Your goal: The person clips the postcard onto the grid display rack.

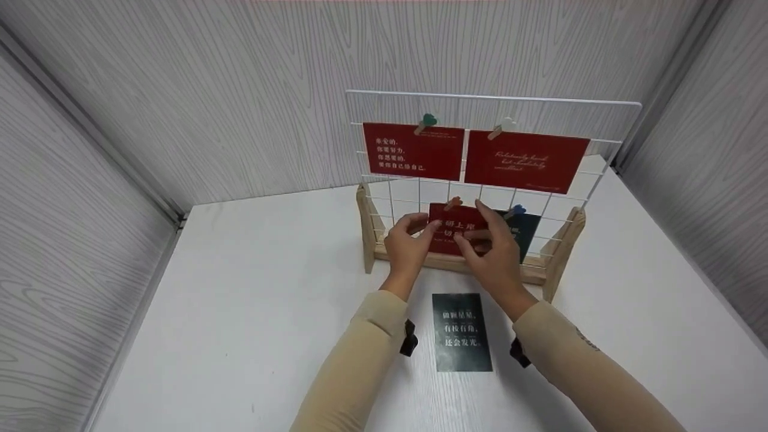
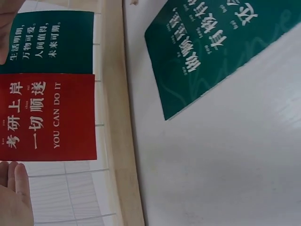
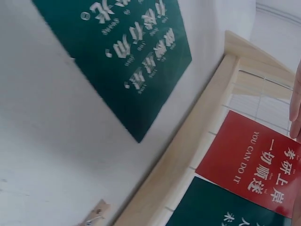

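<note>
A small red card hangs on the lower part of a white wire grid, under an orange-topped clip. My left hand is at its left edge, fingers fairly straight in the left wrist view. My right hand covers the card's right side in the head view, index finger extended up beside the clip and thumb spread lower. Partly behind the right hand hangs a dark green card with a blue-topped clip. A loose green card lies on the table between my forearms.
Two larger red cards, one left and one right, hang above from green-topped and white-topped clips. A wooden stand carries the grid. A wooden clip lies on the table. Grey wood-grain panels enclose the white table.
</note>
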{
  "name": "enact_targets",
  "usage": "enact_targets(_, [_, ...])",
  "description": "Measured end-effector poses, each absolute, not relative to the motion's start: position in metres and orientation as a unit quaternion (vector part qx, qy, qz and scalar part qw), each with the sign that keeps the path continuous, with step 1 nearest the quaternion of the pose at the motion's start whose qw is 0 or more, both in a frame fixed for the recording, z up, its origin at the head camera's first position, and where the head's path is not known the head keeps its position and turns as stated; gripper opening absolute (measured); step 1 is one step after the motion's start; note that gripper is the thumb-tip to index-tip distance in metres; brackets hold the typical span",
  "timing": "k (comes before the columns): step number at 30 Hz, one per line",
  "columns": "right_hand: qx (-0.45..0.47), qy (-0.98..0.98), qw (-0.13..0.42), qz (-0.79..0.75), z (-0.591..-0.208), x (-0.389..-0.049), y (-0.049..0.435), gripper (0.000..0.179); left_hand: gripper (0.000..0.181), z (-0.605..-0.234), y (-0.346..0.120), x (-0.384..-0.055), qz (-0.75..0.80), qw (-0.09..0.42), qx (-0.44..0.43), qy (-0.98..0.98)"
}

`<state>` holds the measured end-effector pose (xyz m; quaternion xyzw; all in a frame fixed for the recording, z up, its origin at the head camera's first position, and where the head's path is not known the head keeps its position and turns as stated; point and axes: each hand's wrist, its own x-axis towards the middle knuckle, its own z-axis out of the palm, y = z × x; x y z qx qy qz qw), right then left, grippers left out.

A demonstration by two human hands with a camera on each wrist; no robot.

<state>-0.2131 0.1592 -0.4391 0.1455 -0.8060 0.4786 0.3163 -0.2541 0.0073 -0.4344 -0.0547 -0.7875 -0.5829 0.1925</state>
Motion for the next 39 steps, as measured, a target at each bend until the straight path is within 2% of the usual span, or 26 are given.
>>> enact_targets(13, [0.118, -0.842, 0.268, 0.453, -0.458, -0.191, 0.183, 0.08, 0.041, -0.461, 0.005, -0.228, -0.605, 0.1, -0.074, -0.786])
enact_targets(24, [0.102, -0.873, 0.231, 0.418, -0.475, -0.174, 0.207, 0.084, 0.056, -0.483, 0.004, -0.207, -0.552, 0.012, -0.096, -0.828])
enact_targets(32, [0.075, -0.903, 0.164, 0.391, -0.488, -0.163, 0.225, 0.088, 0.069, -0.491, -0.002, -0.199, -0.508, -0.049, -0.11, -0.853])
enact_targets(39, [0.045, -0.92, 0.092, 0.378, -0.498, -0.152, 0.24, 0.091, 0.076, -0.5, -0.005, -0.193, -0.45, -0.076, -0.125, -0.881])
